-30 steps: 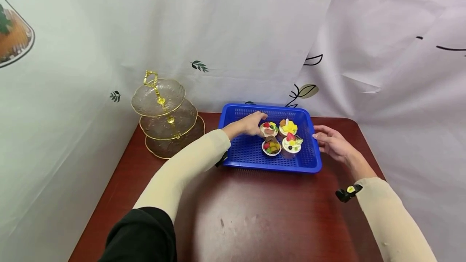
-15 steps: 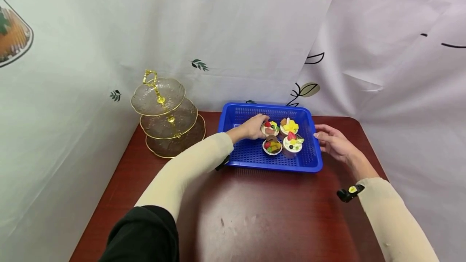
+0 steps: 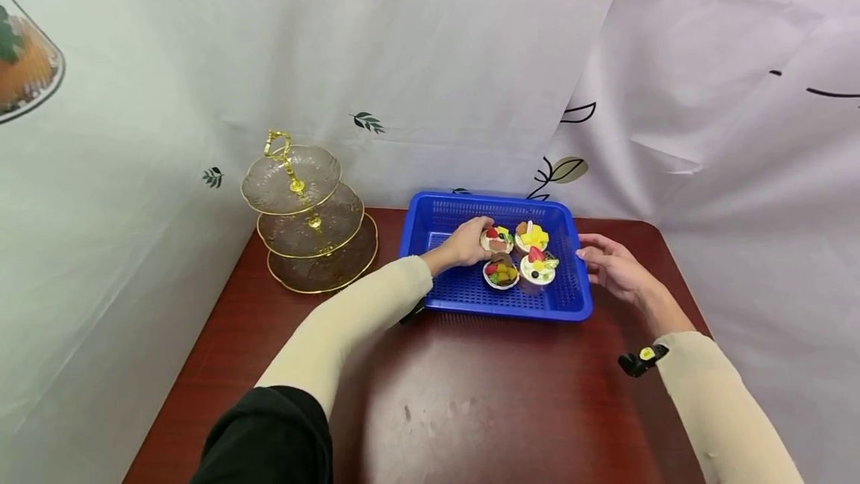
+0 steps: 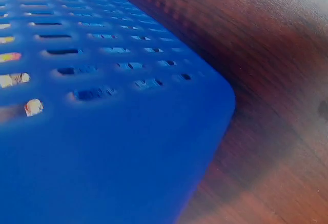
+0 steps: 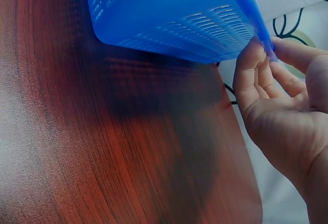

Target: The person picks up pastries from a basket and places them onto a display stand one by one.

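Observation:
A blue plastic basket [image 3: 500, 311] holds several toy fruit-topped cakes. My left hand [image 3: 463, 243] reaches inside and grips the back-left fruit cupcake [image 3: 498, 240] from its left side. In front of that one sits a fruit tart with a chocolate piece [image 3: 501, 272]. To the right are a cream cup with a strawberry [image 3: 538, 270] and a cupcake with yellow fruit [image 3: 532, 236]. My right hand [image 3: 617, 266] pinches the basket's right rim between thumb and fingers, as the right wrist view shows. In the left wrist view the basket wall [image 4: 118, 152] fills much of the frame, hiding the left hand.
A three-tier gold-rimmed glass stand [image 3: 316, 234] stands left of the basket on the reddish-brown table [image 3: 470, 409]. A white printed curtain [image 3: 457, 95] hangs behind the table and along its sides.
The left hand has lowered slightly and closed in on the back-left cupcake. The right hand stays at the basket rim; the cakes and stand keep their places.

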Action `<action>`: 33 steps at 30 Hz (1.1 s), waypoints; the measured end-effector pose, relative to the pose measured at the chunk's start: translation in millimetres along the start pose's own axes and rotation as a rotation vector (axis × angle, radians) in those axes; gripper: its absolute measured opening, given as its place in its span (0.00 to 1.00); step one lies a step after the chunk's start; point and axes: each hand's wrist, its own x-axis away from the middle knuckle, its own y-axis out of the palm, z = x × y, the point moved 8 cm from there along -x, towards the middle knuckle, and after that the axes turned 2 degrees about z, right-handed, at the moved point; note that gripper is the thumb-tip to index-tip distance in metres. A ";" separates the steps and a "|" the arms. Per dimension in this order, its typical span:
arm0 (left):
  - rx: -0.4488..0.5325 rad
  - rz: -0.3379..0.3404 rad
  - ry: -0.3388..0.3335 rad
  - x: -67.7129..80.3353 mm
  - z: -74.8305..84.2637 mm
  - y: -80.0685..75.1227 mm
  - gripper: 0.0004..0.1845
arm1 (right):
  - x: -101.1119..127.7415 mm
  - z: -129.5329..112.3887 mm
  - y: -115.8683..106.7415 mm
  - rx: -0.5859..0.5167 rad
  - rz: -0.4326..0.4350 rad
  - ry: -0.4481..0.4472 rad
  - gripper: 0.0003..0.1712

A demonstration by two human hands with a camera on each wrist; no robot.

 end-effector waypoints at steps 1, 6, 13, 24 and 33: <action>0.006 0.001 -0.003 0.1 -1.1 0.0 0.38 | -0.2 -0.1 0.7 -0.003 -0.003 -0.003 0.22; 0.035 0.009 -0.014 1.6 -3.1 0.7 0.38 | 0.5 -0.9 2.0 -0.014 -0.009 -0.013 0.23; 0.054 0.022 -0.040 3.2 -6.7 2.4 0.37 | 2.2 -0.2 1.7 0.002 0.001 0.004 0.23; 0.040 0.032 -0.034 4.4 -13.1 -9.0 0.38 | 1.6 -0.2 2.6 -0.003 0.002 0.003 0.24; 0.041 0.041 -0.021 9.8 -14.6 -28.7 0.40 | 1.4 -0.8 2.7 0.000 0.000 -0.008 0.25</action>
